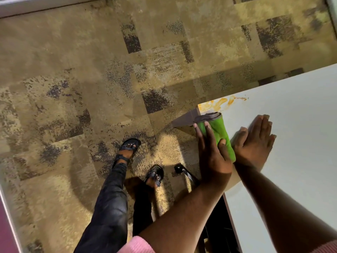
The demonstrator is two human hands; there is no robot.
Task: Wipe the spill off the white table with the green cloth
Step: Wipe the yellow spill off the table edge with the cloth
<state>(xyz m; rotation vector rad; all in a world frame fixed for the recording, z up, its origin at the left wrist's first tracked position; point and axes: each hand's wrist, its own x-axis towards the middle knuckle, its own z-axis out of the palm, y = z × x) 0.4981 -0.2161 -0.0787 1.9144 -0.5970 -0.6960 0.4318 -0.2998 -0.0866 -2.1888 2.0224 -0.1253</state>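
Left grip [212,154] atop green cloth [221,131], right grip [255,143] beside

- A white table [295,110] fills the right side, its corner pointing left over the patterned brown carpet [87,66].
- An orange-yellow smear [221,102] marks the table at that corner.
- A green cloth [219,127] with a grey far edge lies on the table's left edge, just nearer than the smear.
- The left hand [212,154] rests on the cloth, fingers straight, thumb on the green fabric.
- The right hand [254,143] lies flat on the table, touching the cloth's right side.
- Below, two feet in black sandals [130,146] stand on the carpet, beside a black caster [178,168].
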